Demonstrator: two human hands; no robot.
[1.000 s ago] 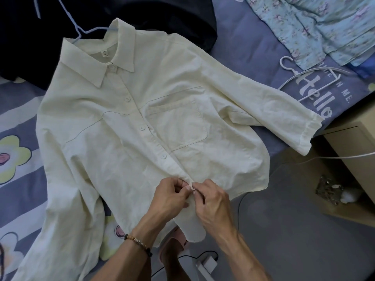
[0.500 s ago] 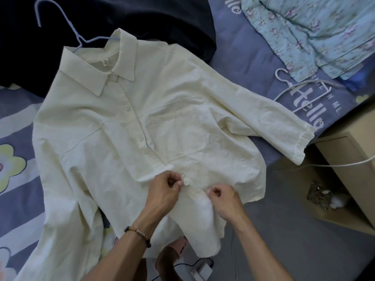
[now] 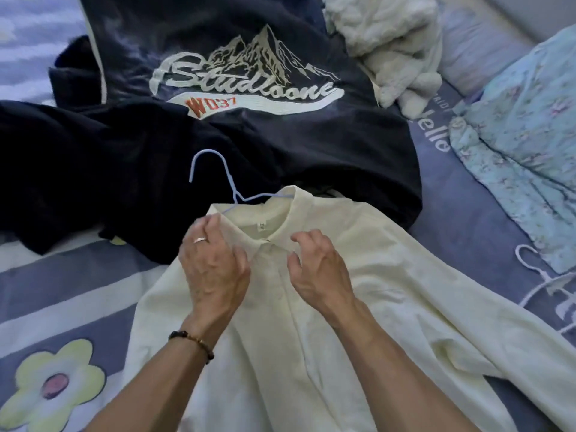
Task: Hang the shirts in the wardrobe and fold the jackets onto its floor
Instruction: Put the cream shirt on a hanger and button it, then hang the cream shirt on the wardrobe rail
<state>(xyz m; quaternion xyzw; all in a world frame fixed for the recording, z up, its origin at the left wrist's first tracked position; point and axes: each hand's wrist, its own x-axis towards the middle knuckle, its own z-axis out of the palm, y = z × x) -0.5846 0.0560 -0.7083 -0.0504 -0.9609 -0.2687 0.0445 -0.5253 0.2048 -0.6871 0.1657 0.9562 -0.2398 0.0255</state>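
Both hands have left the shirt's lower placket, where they were pinching the fabric half a second ago, and now sit up at the collar, while the view has swung higher so that more of the bed's far side shows. The cream shirt (image 3: 358,322) lies face up on the bed (image 3: 78,291), its collar pointing away from the person and a sleeve trailing off to the right. A light blue hanger (image 3: 218,179) is tucked inside the neck, its hook sticking out past the collar and resting over the dark jacket (image 3: 249,98), which lies spread beyond the shirt with a pale mountain emblem and lettering on it. The left hand (image 3: 212,266), wearing a ring and with a beaded bracelet at the wrist, lies over the left collar point with its fingers bent; it is blurred, so I cannot tell whether it grips the cloth. The right hand (image 3: 314,269) hovers just above the button line below the collar, fingers loosely curled and apart, holding nothing. A fluffy white garment (image 3: 396,45) is heaped at the top, a pale blue floral shirt (image 3: 523,135) lies at the right, and a white hanger (image 3: 548,282) rests on the bedcover near the right edge.
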